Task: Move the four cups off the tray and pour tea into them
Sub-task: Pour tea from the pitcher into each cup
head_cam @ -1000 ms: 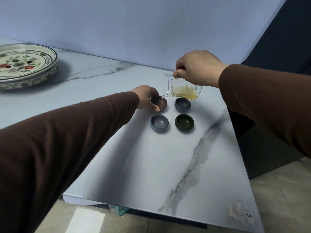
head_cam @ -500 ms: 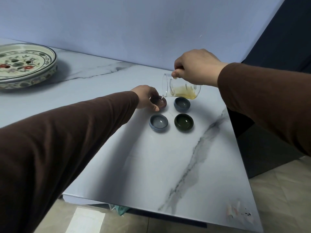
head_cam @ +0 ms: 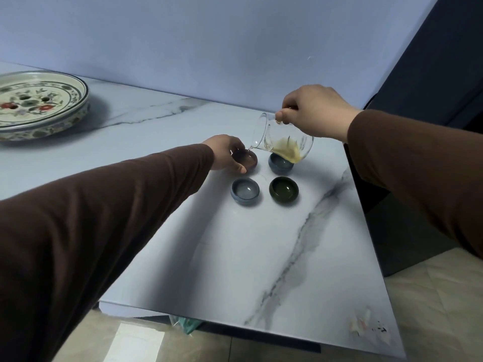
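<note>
Four small cups stand in a square on the marble table [head_cam: 235,257]. The brown cup [head_cam: 247,160] at the back left is held by my left hand [head_cam: 226,154], fingers and thumb curled round its side. My right hand [head_cam: 312,111] grips the handle of a glass pitcher [head_cam: 282,138] with yellow tea in it. The pitcher is tilted far over, its spout just above the brown cup's rim. Under the pitcher's base sits a blue cup [head_cam: 281,163]. Nearer me are a light blue cup [head_cam: 245,192] and a dark green cup [head_cam: 284,191].
The painted round tray [head_cam: 39,103] sits at the far left of the table, by the wall. The table's right edge runs close to the cups, with a dark panel [head_cam: 431,61] and tiled floor beyond it.
The pitcher has tipped further toward the brown cup and the tea has run toward its spout. My left hand has stayed on the brown cup.
</note>
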A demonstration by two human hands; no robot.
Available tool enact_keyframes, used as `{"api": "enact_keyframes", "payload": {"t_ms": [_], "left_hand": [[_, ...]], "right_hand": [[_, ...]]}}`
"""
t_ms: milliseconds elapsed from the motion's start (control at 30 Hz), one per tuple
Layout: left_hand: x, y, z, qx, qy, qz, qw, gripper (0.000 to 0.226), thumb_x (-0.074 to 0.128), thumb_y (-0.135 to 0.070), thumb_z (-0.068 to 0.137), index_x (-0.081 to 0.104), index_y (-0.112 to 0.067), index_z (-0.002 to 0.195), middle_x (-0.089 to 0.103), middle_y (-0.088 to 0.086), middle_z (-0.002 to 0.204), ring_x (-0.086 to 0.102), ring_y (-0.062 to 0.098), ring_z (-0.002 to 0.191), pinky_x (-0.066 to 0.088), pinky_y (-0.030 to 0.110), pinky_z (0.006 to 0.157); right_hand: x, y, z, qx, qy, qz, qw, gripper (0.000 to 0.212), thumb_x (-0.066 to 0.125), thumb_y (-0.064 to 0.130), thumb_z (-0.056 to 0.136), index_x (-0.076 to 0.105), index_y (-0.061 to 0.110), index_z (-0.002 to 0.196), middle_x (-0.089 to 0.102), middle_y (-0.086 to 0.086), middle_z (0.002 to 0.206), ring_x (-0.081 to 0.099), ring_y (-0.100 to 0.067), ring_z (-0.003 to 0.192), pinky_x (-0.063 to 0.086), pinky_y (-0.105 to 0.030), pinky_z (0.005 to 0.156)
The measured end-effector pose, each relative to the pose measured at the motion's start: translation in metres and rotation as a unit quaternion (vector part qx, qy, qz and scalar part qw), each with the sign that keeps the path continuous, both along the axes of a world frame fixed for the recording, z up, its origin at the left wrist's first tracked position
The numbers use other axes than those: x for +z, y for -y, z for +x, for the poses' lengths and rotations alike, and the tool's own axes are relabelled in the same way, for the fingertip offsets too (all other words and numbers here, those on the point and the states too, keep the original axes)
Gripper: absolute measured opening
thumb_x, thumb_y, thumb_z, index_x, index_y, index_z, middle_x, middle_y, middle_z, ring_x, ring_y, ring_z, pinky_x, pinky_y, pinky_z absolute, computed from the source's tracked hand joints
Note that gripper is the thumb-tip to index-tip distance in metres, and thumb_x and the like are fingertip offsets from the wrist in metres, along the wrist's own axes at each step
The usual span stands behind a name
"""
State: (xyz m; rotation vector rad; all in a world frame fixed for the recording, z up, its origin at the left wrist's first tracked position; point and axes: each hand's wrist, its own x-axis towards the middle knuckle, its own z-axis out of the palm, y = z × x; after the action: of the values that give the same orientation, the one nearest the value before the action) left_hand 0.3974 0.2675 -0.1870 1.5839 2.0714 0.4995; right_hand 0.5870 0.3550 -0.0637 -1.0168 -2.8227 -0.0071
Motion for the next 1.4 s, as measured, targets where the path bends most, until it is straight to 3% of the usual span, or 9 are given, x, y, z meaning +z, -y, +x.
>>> {"api": "enact_keyframes", "payload": {"t_ms": [167,367,500,600,733,900,1400], "left_hand": [[0.004,0.009,0.002,0.011,0.035,0.008,0.999,0.083,0.081,-0.033,0.072,0.041,-0.022,0.144,0.053,0.0,0.138,0.054,0.021,0.12,0.042,0.035,0.105],[0.016,0.043,0.008,0.022,0.025,0.085,0.996,0.064,0.078,-0.034,0.076,0.052,-0.021,0.133,0.055,0.001,0.129,0.054,0.02,0.114,0.044,0.035,0.1],[0.016,0.07,0.024,0.018,0.042,0.108,0.993,0.05,0.078,-0.038,0.075,0.06,-0.021,0.119,0.058,-0.004,0.116,0.056,0.018,0.106,0.046,0.031,0.094],[0.009,0.081,0.037,0.009,0.036,0.075,0.997,0.056,0.079,-0.045,0.071,0.061,-0.023,0.119,0.058,-0.004,0.115,0.055,0.017,0.106,0.046,0.031,0.093],[-0.001,0.086,0.047,0.002,0.03,0.043,0.999,0.072,0.081,-0.046,0.066,0.054,-0.026,0.13,0.058,-0.002,0.121,0.054,0.019,0.108,0.046,0.036,0.097],[-0.007,0.088,0.053,0.023,0.05,0.043,0.998,0.067,0.083,-0.04,0.065,0.057,-0.025,0.125,0.06,0.001,0.119,0.056,0.023,0.108,0.046,0.039,0.098],[-0.005,0.081,0.052,0.039,0.055,0.029,0.997,0.059,0.085,-0.032,0.065,0.062,-0.021,0.118,0.063,0.002,0.115,0.057,0.023,0.108,0.047,0.035,0.098]], "right_hand": [[-0.013,0.001,0.026,-0.091,-0.107,-0.12,0.983,0.03,0.051,0.046,0.095,0.069,0.026,0.081,0.06,0.012,0.073,0.056,-0.019,0.076,0.035,-0.024,0.056],[-0.012,0.023,0.044,-0.082,-0.163,-0.154,0.971,0.031,0.051,0.044,0.094,0.071,0.022,0.088,0.071,-0.002,0.092,0.063,-0.025,0.088,0.048,-0.034,0.076],[-0.011,0.034,0.053,-0.067,-0.152,-0.14,0.976,0.027,0.051,0.043,0.095,0.065,0.03,0.075,0.062,0.014,0.071,0.056,-0.014,0.074,0.037,-0.027,0.062],[-0.011,0.041,0.058,-0.054,-0.131,-0.132,0.981,0.026,0.052,0.043,0.095,0.062,0.035,0.072,0.059,0.02,0.067,0.052,-0.004,0.068,0.033,-0.025,0.059],[-0.011,0.05,0.061,-0.018,-0.08,-0.092,0.992,0.024,0.052,0.044,0.095,0.069,0.029,0.085,0.068,0.009,0.085,0.057,-0.018,0.081,0.036,-0.03,0.064],[-0.011,0.056,0.058,0.007,-0.035,-0.053,0.998,0.022,0.053,0.045,0.094,0.065,0.029,0.085,0.056,0.012,0.069,0.054,-0.02,0.078,0.031,-0.03,0.063],[-0.003,0.073,0.033,0.066,0.04,0.03,0.997,0.022,0.053,0.044,0.094,0.056,0.027,0.08,0.057,0.003,0.079,0.05,-0.025,0.081,0.031,-0.031,0.065]]}}
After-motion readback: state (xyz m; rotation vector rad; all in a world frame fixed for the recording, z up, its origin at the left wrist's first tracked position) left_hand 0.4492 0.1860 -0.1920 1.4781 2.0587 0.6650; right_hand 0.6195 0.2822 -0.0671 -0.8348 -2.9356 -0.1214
